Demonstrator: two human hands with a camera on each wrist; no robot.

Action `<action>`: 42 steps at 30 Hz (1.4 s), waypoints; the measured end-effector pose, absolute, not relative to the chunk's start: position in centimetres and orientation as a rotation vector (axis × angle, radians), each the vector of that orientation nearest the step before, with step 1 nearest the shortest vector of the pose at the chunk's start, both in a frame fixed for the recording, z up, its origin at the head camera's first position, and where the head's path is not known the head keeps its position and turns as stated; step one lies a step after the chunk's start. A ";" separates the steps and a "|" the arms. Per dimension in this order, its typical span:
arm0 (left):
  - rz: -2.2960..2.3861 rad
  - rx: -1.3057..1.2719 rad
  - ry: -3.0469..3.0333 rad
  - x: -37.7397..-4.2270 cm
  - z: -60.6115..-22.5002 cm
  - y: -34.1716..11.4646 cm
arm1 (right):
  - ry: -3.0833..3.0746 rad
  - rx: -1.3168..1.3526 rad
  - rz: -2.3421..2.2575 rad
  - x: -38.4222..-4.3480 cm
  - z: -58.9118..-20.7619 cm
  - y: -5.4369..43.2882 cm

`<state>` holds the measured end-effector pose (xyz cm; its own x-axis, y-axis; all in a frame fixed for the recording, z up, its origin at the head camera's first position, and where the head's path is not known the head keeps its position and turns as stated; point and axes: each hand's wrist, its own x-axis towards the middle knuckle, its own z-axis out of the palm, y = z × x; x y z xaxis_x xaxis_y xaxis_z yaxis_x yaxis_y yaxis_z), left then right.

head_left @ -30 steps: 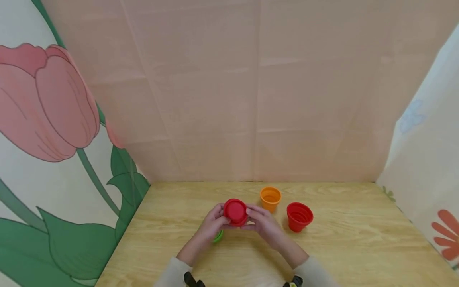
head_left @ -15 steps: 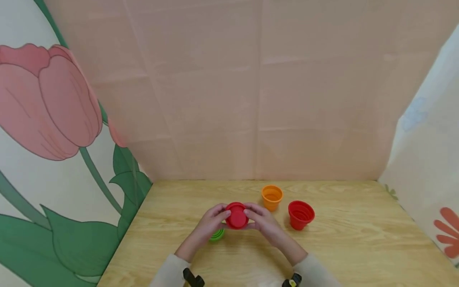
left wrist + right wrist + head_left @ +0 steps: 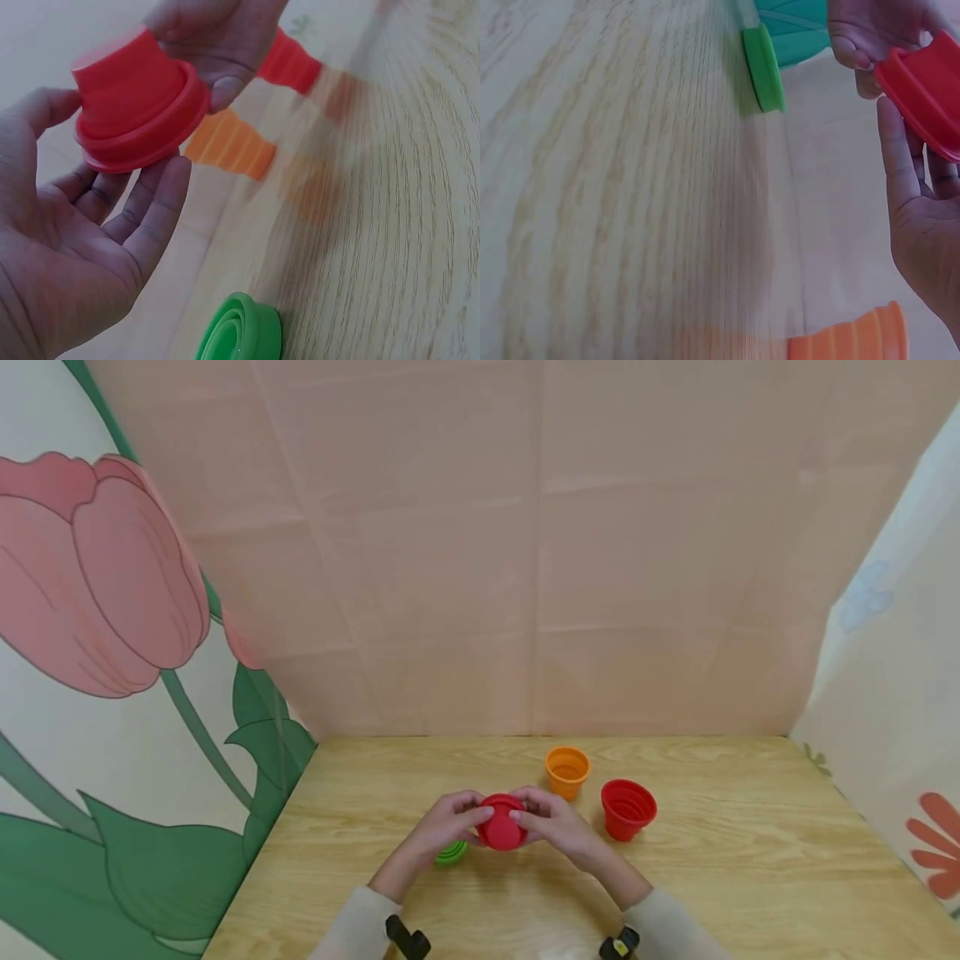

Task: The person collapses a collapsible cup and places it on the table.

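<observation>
Both hands hold a red collapsible cup (image 3: 502, 832) up over the table. The left wrist view shows the red cup (image 3: 127, 94) partly folded, with its narrow base up and thick rings round its wide end. My left hand (image 3: 447, 820) grips one side, thumb on the cup's wall and fingers under the rim. Opposite it, my right hand (image 3: 555, 827) grips the other side, its thumb on the cup's face in the head view. Under the left hand a folded green cup (image 3: 452, 853) lies flat on the table, partly hidden by that hand.
An orange cup (image 3: 567, 771) stands unfolded on the wooden table (image 3: 750, 860) behind the right hand. Farther right stands a second red cup (image 3: 628, 810), also unfolded with its mouth up. A pinkish sheet (image 3: 525, 568) rises at the table's back edge.
Both hands have brought the held red cup slightly nearer and to the right. It has tilted, and its base now stands out below the rim. The cups on the table stay put.
</observation>
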<state>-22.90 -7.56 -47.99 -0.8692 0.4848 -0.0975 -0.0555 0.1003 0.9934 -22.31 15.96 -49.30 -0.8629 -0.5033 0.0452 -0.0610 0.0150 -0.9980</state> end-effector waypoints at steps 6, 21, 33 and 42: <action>1.808 0.423 1.999 -23.1 -48.2 -7.4 | 2.017 -0.604 -1.889 -22.4 -49.5 16.1; 1.803 0.457 2.322 -23.2 -48.8 -6.2 | 2.303 -0.672 -1.865 -22.2 -49.8 15.7; 1.946 0.477 2.132 -22.4 -48.0 -5.9 | 2.710 -0.502 -1.815 -22.4 -49.5 14.9; 1.992 0.455 2.249 -22.8 -48.3 -5.8 | 1.969 -0.411 -2.114 -22.4 -50.3 15.2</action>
